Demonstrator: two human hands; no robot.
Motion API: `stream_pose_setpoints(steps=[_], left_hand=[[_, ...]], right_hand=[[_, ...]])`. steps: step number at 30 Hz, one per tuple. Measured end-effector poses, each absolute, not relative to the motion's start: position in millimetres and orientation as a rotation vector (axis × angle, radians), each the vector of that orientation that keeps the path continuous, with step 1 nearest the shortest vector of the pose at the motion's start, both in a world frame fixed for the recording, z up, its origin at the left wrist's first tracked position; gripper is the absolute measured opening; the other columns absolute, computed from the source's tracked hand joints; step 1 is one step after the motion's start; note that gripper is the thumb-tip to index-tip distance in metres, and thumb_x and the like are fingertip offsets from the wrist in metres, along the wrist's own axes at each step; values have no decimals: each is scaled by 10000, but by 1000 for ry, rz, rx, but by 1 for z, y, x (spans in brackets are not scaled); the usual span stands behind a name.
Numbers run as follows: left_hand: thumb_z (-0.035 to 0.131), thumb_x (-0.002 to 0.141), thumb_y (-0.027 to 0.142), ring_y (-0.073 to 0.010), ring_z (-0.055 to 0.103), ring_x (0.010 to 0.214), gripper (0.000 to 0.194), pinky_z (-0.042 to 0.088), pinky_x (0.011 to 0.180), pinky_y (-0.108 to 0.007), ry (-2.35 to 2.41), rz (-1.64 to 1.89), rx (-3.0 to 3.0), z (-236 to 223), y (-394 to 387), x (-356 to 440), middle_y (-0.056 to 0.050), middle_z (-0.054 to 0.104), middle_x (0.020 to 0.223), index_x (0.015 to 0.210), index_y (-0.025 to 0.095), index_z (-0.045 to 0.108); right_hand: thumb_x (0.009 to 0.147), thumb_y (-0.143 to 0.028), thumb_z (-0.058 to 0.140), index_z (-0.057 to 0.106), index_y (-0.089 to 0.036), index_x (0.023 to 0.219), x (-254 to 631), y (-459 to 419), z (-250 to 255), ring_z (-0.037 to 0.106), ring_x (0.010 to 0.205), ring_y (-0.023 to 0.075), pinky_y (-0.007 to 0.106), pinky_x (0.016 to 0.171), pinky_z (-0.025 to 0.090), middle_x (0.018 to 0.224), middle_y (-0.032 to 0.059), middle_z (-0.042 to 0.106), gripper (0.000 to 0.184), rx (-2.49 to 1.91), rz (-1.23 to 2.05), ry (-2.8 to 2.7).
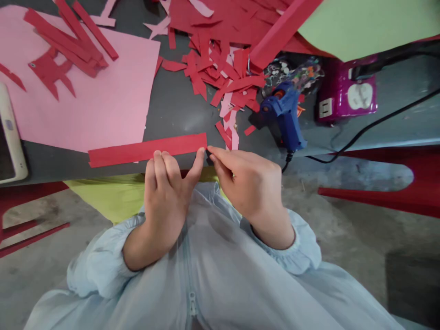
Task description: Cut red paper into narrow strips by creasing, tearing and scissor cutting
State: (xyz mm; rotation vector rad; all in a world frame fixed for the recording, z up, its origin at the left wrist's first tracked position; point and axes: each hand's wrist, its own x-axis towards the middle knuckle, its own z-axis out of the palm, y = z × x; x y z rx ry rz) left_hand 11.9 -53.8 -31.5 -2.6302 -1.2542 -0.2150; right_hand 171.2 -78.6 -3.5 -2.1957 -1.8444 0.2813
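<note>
A long red paper strip [147, 149] lies along the near edge of the dark table, its left end overlapping a pink sheet [113, 105]. My left hand [167, 183] rests on the strip's lower edge, fingers together and bent over it, the thumb spread away toward the right end. At that right end, the thumb and forefinger of my right hand [249, 183] are pinched on the strip's corner; its other fingers are curled in. What lies exactly between those fingertips is too small to make out.
Red and pink paper scraps [223, 73] are heaped beyond my hands. To the right are a blue glue gun [288, 117], a purple power adapter [347, 91] and a black cord [374, 121]. A fish-shaped red cutout [50, 71] and a phone [12, 137] lie left.
</note>
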Motion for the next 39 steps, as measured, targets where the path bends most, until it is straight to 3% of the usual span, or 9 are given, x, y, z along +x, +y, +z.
stream_pose_setpoints(steps=[4, 7, 11, 14, 19, 29, 39], left_hand=[[585, 929, 100, -354, 563, 1311, 690, 484, 1061, -540, -1256, -308, -2661, -35, -55, 9, -180, 588, 1317, 1543, 299, 340], [603, 934, 163, -350, 574, 1301, 614, 476, 1078, -488, -1202, -368, -2639, -39, -56, 5, -219, 609, 1293, 1513, 163, 396], [565, 954, 212, -304, 568, 1315, 588, 424, 1134, -425, -1198, -457, -2645, -41, -54, -1, -224, 636, 1287, 1489, 40, 392], [513, 950, 162, -265, 607, 1270, 487, 414, 1136, -378, -1159, -467, -2678, -37, -50, -7, -195, 674, 1257, 1410, 4, 481], [496, 931, 163, -274, 641, 1214, 395, 431, 1105, -394, -1150, -453, -2815, -25, -43, -20, -138, 694, 1289, 1280, 20, 614], [464, 977, 320, -273, 598, 1287, 494, 424, 1102, -404, -1230, -469, -2879, -27, -38, -67, -156, 643, 1372, 1374, 41, 557], [494, 941, 252, -308, 643, 1212, 462, 481, 979, -412, -1293, -440, -2770, -23, -32, -97, -191, 674, 1309, 1319, 9, 598]], right_hand=[[964, -186, 434, 687, -226, 1304, 168, -77, -4, 585, 634, 124, 268, 547, 293, 703, 10, 710, 425, -2191, 320, -1926], [903, -127, 457, 677, -227, 1316, 166, -77, -2, 589, 637, 130, 275, 545, 289, 738, 15, 730, 478, -2254, 330, -1977], [892, -132, 482, 678, -224, 1315, 160, -78, 1, 580, 620, 137, 283, 541, 282, 695, 16, 710, 475, -2327, 245, -2033], [909, -134, 492, 670, -236, 1326, 150, -76, 1, 579, 608, 136, 287, 535, 279, 672, 10, 692, 465, -2286, 210, -2115], [939, -154, 497, 634, -244, 1368, 131, -70, 4, 612, 632, 150, 292, 530, 276, 714, 26, 714, 459, -2201, 251, -2245], [912, -150, 480, 638, -242, 1363, 116, -63, 21, 644, 593, 174, 291, 492, 187, 715, 57, 743, 487, -2388, 258, -2329], [903, -165, 464, 660, -292, 1336, 116, -64, 22, 573, 522, 141, 281, 498, 179, 652, 35, 709, 492, -2442, 235, -2293]])
